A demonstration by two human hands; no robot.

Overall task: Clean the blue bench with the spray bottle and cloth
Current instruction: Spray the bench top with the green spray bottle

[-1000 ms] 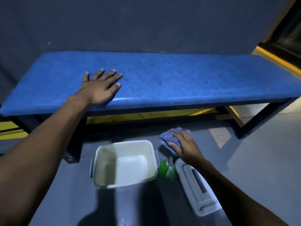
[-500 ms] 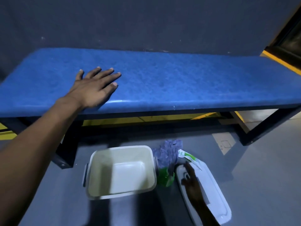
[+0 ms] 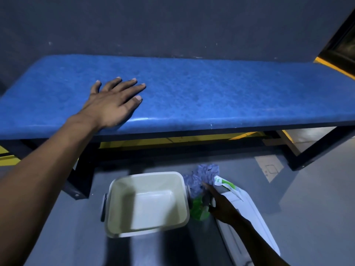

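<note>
Left hand [image 3: 113,106] flat on blue padded bench surface [image 3: 221,96], fingers straight. Right hand [image 3: 222,206] at crumpled blue-grey cloth [image 3: 199,179], finger state unclear. Cream plastic tub [image 3: 146,204], 6 o'clock, holds nothing.

Two bare, sleeveless forearms

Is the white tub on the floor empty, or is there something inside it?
Empty. The white tub stands open with its bare bottom and inner walls showing. The cloth lies outside it, on the floor beside its right wall.
</note>
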